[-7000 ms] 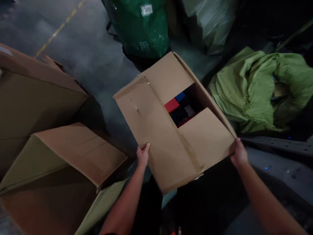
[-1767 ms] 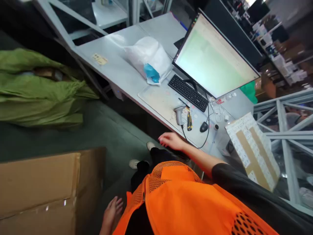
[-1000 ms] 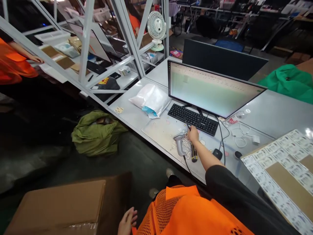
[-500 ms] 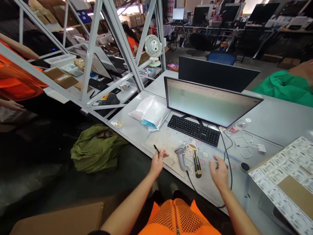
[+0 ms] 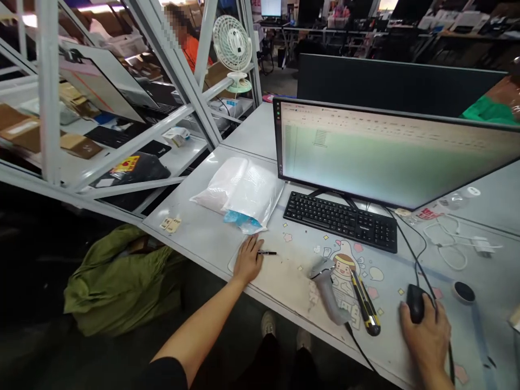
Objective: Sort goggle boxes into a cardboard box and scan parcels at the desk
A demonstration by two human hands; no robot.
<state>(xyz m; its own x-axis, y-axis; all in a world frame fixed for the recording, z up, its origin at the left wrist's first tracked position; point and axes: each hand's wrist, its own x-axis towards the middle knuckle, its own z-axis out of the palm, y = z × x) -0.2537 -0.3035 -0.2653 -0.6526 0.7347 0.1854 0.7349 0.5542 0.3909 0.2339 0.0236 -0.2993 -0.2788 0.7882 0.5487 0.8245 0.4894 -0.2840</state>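
My left hand [image 5: 247,261] rests palm down at the front left of the desk mat. A black pen [image 5: 268,253] pokes out from its thumb side; the grip on it is partly hidden under the hand. At the right, my right hand [image 5: 426,330] is wrapped around a black computer mouse [image 5: 415,303]. Between the hands lie a grey barcode scanner [image 5: 330,292] with its cable and a yellow-and-black utility knife [image 5: 365,303]. Just beyond my left hand are white plastic mailing bags [image 5: 249,189], with blue film showing at the end.
Behind the mat [image 5: 284,279] stand a black keyboard [image 5: 341,219] and a lit monitor [image 5: 382,154]. A white cable [image 5: 447,244] and a round dark object [image 5: 463,291] lie at the right. A metal frame [image 5: 179,116] with a fan [image 5: 233,46] borders the left. Green cloth [image 5: 122,281] is below.
My left hand has turned palm down onto the mat with the pen. My right hand has come down onto the mouse. The view has moved closer to the desk.
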